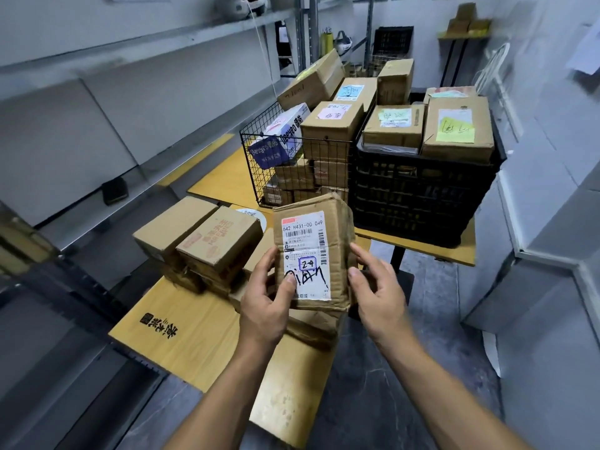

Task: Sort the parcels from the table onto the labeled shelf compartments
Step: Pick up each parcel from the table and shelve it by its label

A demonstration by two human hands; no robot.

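Parcel (311, 254): you hold it above the table's (181, 323) near edge, label up (marked "24").
Left hand (266, 303): fingers grasping the parcel's left side.
Right hand (378, 293): fingers grasping its right side.

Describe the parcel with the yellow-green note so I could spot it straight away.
Find the black plastic crate at the far right of the wooden table. The parcel lies on top at the crate's right end. Unlike the neighbouring boxes, it alone carries a yellow-green sticky note with black handwriting.
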